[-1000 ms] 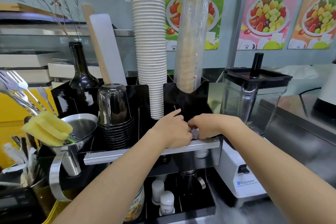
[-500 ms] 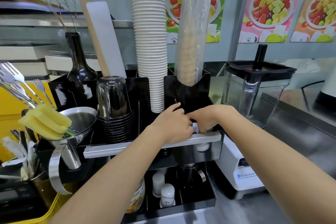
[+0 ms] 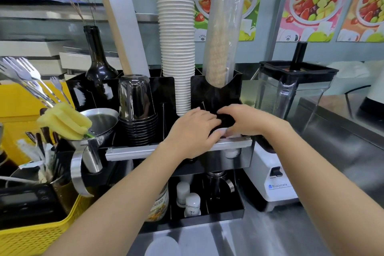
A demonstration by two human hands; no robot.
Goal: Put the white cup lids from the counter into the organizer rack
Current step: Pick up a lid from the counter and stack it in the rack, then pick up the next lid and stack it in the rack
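Nearest on the desk (image 3: pixel 270 235): a blurred white round thing (image 3: pixel 162 246) at the bottom edge, possibly more lids waiting; too soft to tell.

Both forearms reach up to the organizer rack (image 3: pixel 216 93), front right compartment, just above its metal rail (image 3: pixel 178 148).

Change over the last second: the hands were knuckle to knuckle, now they are slightly apart with a dark gap between them. Left hand (image 3: pixel 193 131) has slid a little down, fingers curled over the rail edge. Right hand (image 3: pixel 247 120) arches over the slot, palm down.

White lids (image 3: pixel 221 131): a sliver shows between the hands, sitting in the compartment at the rail. Fingers of both hands touch it; can't tell if they grip or only press.

Read: lids are in the slot, hands seating and squaring them. Release not yet done.

Behind: white paper cup stack (image 3: pixel 176 37), sleeved cup stack (image 3: pixel 222 33), blender (image 3: pixel 291 97) to the right.
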